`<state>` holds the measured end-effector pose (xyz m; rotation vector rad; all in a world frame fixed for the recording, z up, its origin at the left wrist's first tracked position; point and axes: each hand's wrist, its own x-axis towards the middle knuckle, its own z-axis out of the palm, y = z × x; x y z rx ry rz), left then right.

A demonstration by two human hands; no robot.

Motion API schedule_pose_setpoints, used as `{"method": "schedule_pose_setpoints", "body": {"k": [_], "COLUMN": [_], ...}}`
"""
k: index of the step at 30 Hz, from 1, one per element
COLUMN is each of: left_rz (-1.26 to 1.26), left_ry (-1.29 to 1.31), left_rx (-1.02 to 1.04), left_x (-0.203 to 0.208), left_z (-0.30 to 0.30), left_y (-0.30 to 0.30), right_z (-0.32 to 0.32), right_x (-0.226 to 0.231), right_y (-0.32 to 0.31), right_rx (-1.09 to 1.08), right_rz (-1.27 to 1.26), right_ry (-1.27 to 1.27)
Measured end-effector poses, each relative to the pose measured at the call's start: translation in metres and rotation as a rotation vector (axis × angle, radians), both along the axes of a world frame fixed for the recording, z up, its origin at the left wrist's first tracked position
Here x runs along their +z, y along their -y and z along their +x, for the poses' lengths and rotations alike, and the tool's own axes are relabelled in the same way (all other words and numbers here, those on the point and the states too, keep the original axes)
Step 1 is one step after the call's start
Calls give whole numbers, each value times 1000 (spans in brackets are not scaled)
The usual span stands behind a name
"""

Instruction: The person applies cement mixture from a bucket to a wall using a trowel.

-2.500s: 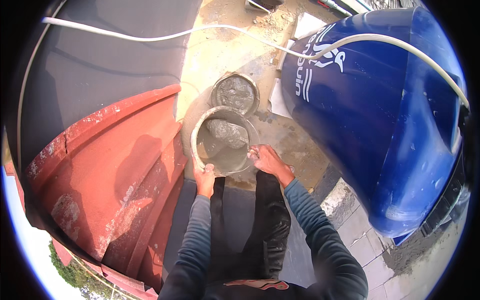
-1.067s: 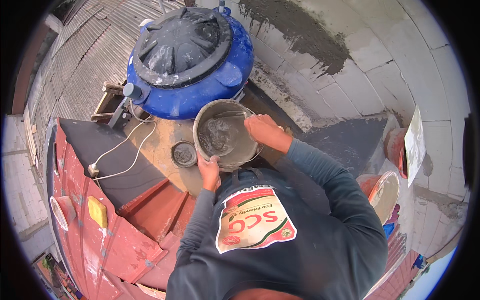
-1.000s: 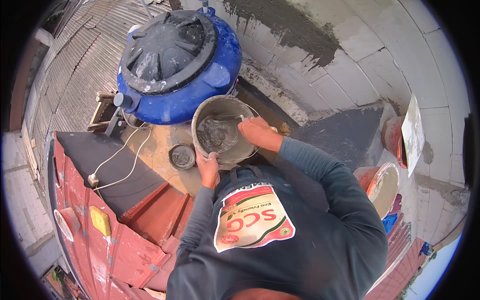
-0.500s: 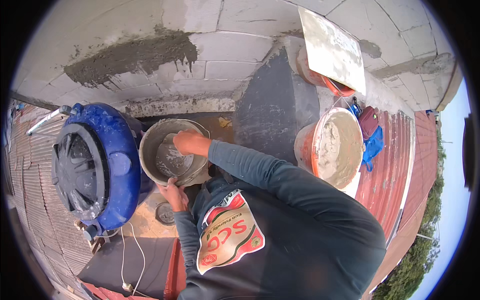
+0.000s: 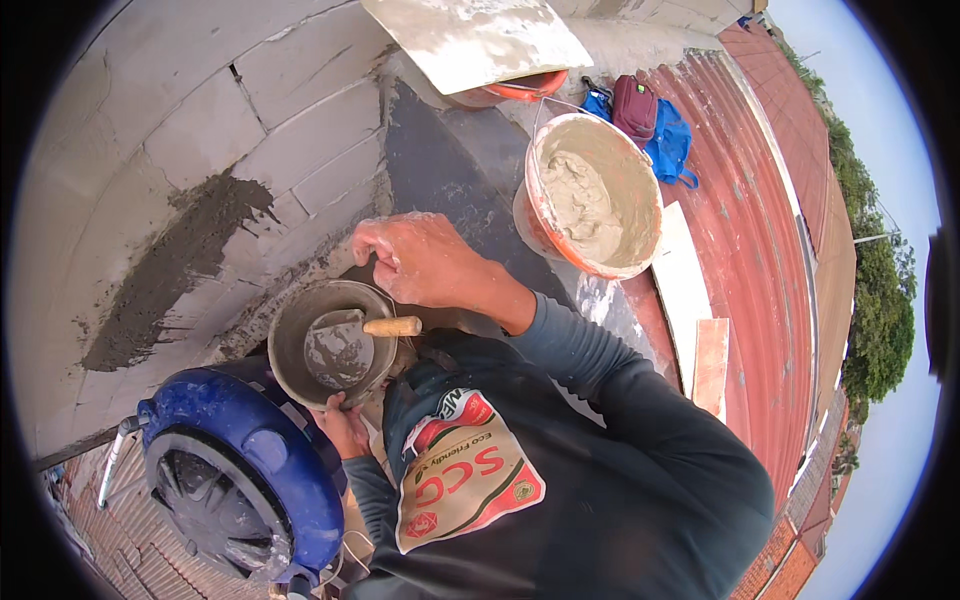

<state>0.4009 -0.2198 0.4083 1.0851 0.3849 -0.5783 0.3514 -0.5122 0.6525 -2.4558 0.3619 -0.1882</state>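
Note:
A small grey bucket [image 5: 284, 372] holds a trowel whose wooden handle [image 5: 392, 327] leans out over the rim; its blade lies inside on a little wet mortar [image 5: 338, 350]. My left hand [image 5: 345, 428] grips the near side of this bucket. Just above and beyond the trowel handle is my right hand [image 5: 425, 262], smeared with mortar, fingers loosely bent and apart, with nothing seen in them. Farther right stands an orange-rimmed bucket [image 5: 535, 190] with thick grey mortar [image 5: 580, 205] in it.
A blue barrel [image 5: 260, 440] with a black lid stands at the left. Behind, a block wall [image 5: 290, 120] carries a dark mortar patch [image 5: 180, 270]. A board [image 5: 480, 40] covers another bucket. Bags [image 5: 640, 110] and planks [image 5: 690, 300] lie on the red corrugated roof [image 5: 740, 240].
My right hand has risen out of the small bucket and moved away from it, leaving the trowel inside with its handle showing. The view has turned right; my left hand stays on the bucket.

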Motion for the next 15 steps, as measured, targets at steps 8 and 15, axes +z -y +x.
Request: {"method": "schedule_pose_setpoints", "body": {"k": [8, 15], "left_rz": [30, 126], "left_ry": [77, 92], "left_rx": [-86, -110], "left_x": [-3, 3], "left_z": [2, -1], "left_y": [2, -1], "right_z": [3, -7], "right_x": [-138, -187], "right_y": [-75, -90], "right_rx": [211, 191], "right_rz": [-243, -304], "right_ry": [-543, -702]}}
